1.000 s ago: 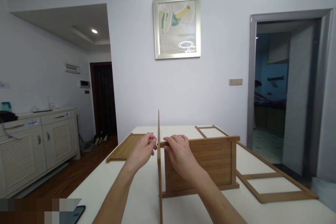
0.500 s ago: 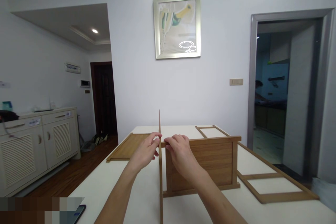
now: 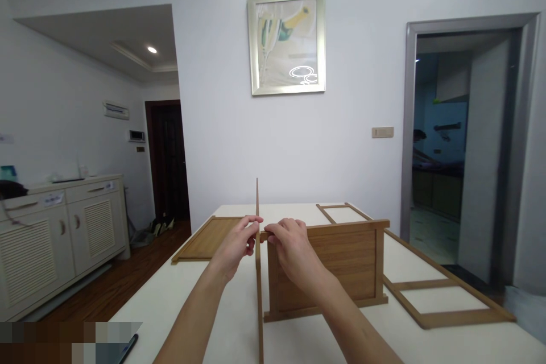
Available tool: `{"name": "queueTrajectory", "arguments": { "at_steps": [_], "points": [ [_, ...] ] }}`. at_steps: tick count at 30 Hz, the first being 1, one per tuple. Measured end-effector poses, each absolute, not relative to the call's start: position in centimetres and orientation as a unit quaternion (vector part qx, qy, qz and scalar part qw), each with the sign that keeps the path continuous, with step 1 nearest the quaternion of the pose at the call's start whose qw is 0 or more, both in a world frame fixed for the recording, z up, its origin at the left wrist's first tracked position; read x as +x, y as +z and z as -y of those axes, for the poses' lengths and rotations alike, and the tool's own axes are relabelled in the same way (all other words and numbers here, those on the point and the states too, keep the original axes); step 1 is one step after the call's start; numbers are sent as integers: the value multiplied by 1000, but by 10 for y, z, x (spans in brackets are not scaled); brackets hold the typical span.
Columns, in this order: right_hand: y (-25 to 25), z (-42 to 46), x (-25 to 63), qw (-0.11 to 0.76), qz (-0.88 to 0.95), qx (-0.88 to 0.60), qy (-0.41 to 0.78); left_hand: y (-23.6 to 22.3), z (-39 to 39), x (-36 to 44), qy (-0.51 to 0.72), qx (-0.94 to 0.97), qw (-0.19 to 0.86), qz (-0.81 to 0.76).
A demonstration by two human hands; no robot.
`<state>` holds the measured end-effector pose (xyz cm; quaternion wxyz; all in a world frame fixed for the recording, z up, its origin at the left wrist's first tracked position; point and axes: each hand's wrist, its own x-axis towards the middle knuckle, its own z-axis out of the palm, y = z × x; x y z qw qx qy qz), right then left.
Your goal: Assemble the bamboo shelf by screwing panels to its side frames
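Note:
My left hand [image 3: 238,242] pinches a narrow wooden frame [image 3: 259,301], which stands on edge and is seen almost edge-on. My right hand [image 3: 290,244] has its fingers closed over the near corner of an upright wooden panel [image 3: 341,267], at the left end of its top rail. That rail end meets the narrow frame between my two hands; whether it sits inside a hole there I cannot tell. A second wooden panel [image 3: 202,239] lies flat to the left of my left hand.
On the white table [image 3: 217,307], an open wooden frame [image 3: 464,318] lies flat at the right, running behind the upright panel. A phone [image 3: 130,347] lies at the near left edge. A white cabinet [image 3: 63,233] stands at the left; a doorway [image 3: 439,250] opens at the right.
The view has shifted very slightly. Both hands keep their places on the wooden parts; the fingers of my left hand curl a little differently.

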<state>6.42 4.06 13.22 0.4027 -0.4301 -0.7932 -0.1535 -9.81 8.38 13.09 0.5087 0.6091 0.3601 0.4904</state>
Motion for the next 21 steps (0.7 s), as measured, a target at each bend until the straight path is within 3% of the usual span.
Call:
{"name": "queueTrajectory", "arguments": {
  "at_steps": [7,14,21],
  "points": [
    [133,-37,63,380,795,-449,-151,130,-86,-103,496,566,559,-348],
    [134,-35,61,377,786,-461,-169,127,-88,-107,428,544,675,-255],
    [131,-40,62,388,778,-460,-178,126,-89,-112,399,594,640,-279]
  ]
}}
